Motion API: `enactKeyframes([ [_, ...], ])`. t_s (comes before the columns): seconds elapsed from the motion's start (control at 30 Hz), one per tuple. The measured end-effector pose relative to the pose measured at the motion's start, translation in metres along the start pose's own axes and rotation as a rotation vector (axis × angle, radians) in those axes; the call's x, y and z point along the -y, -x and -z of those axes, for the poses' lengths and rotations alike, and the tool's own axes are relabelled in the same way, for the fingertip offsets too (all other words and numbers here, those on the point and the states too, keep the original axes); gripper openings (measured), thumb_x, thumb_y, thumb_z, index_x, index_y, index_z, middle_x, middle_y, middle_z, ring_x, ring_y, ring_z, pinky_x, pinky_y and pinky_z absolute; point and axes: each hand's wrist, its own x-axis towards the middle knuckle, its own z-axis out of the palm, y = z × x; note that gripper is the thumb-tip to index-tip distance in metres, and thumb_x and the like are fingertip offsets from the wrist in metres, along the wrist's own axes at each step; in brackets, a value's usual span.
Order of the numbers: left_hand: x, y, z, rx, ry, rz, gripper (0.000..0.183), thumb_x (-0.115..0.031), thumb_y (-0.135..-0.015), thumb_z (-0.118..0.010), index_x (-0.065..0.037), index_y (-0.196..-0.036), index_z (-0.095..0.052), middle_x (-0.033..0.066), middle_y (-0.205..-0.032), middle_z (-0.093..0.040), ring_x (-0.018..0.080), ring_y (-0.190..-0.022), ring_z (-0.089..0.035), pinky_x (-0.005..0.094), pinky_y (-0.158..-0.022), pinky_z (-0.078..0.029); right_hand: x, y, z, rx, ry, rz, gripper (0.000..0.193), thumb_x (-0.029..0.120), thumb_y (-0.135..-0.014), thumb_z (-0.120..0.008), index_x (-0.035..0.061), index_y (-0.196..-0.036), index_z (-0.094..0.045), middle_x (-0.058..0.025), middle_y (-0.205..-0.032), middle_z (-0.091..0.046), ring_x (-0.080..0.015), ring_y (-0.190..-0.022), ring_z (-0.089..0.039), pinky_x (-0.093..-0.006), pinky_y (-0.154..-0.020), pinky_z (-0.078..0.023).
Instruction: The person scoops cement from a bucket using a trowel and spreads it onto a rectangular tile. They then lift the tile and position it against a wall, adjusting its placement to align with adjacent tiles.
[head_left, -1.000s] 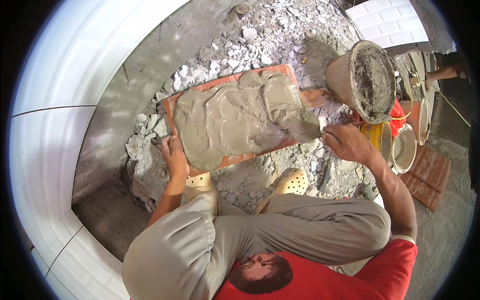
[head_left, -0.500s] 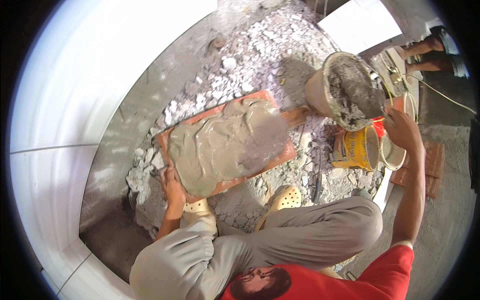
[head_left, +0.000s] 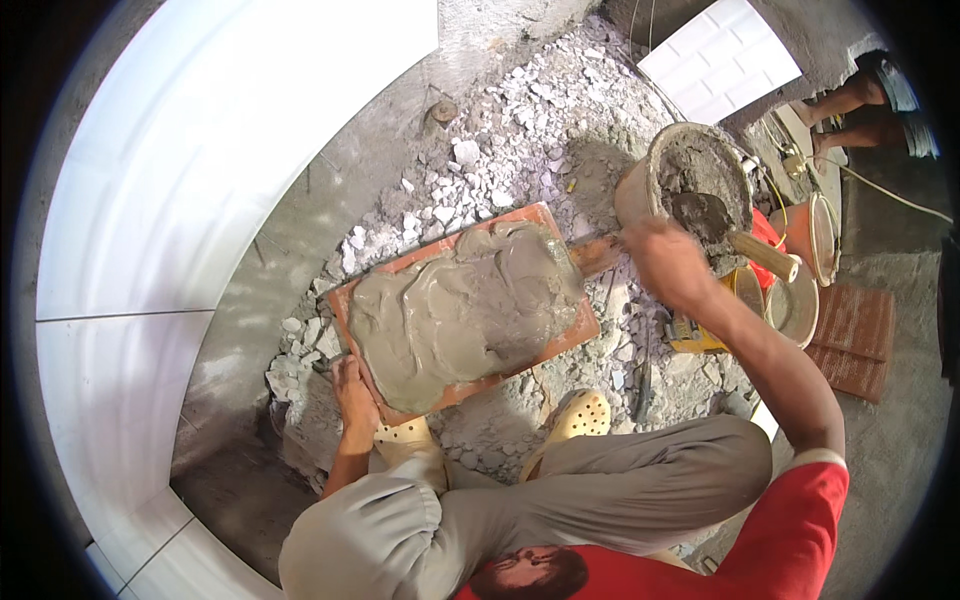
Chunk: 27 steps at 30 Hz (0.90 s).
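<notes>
A rectangular terracotta-coloured tile (head_left: 408, 412) lies tilted before me, its top spread with wet grey mortar (head_left: 440, 310). My left hand (head_left: 354, 392) grips its near left corner, fingers curled at the edge. Off the tile's right end, my right hand (head_left: 668, 265) is smeared by motion, so its fingers cannot be read. It is beside a bucket (head_left: 640, 190) of grey mortar. Inside the bucket rests a trowel, its blade (head_left: 702, 215) in the mix and its wooden handle (head_left: 765, 255) over the rim, apart from my hand. A brown stub (head_left: 597, 255) shows at the tile's right end.
White rubble (head_left: 465, 152) covers the floor around the tile. A yellow container (head_left: 695, 335) and other pails (head_left: 822, 235) stand right. Reddish tiles (head_left: 850, 340) lie beyond them. White wall tiles (head_left: 120, 250) rise left; a white tile (head_left: 720, 60) leans at the back. Another person's legs (head_left: 850, 115) show far right.
My right hand has let go of the trowel and moved left toward the mortar-covered tile. The trowel now rests in the bucket. My left hand stays on the tile's corner.
</notes>
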Motion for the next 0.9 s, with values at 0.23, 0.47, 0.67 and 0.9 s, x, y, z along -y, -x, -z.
enactKeyframes([
  [0.23,-0.013,0.005,0.002,0.063,0.085,0.057,0.025,-0.02,-0.109,-0.053,-0.006,-0.129,-0.053,0.0036,-0.113,-0.059,0.0151,-0.096,-0.059,0.0291,-0.086,-0.05,0.018,-0.032,-0.102,0.186,-0.933,-0.203,0.023,0.013,-0.098,-0.055,-0.0015,-0.108,-0.07,-0.0134,-0.096,-0.075,-0.0229,-0.084,-0.072,-0.0376,-0.072,-0.059],
  [0.47,-0.023,0.002,-0.008,0.064,0.021,0.011,0.035,-0.016,-0.11,-0.049,-0.003,-0.142,-0.05,0.0098,-0.129,-0.06,0.0193,-0.115,-0.06,0.0329,-0.098,-0.051,0.005,-0.004,-0.157,0.507,-1.573,-0.428,0.03,0.014,-0.099,-0.057,0.0012,-0.125,-0.065,-0.0131,-0.111,-0.074,-0.0243,-0.101,-0.071,-0.0394,-0.089,-0.058],
  [0.67,-0.017,0.011,-0.023,0.01,0.225,0.018,0.042,-0.012,-0.11,-0.047,0.001,-0.15,-0.047,0.013,-0.142,-0.058,0.0231,-0.125,-0.059,0.0356,-0.106,-0.049,0.008,0.009,-0.147,0.312,-1.301,-0.141,0.036,0.02,-0.099,-0.061,-0.0003,-0.127,-0.07,-0.0048,-0.104,-0.072,-0.0138,-0.093,-0.064,-0.0306,-0.086,-0.052],
  [0.9,-0.089,0.06,-0.025,0.058,0.254,-0.074,0.039,-0.011,-0.111,-0.046,0.004,-0.147,-0.051,0.0121,-0.137,-0.064,0.0215,-0.122,-0.063,0.0356,-0.107,-0.05,0.007,0.049,-0.09,0.174,-1.547,-0.126,0.03,0.019,-0.105,-0.059,-0.0038,-0.121,-0.07,-0.0054,-0.096,-0.072,-0.0128,-0.084,-0.063,-0.0293,-0.079,-0.05],
])
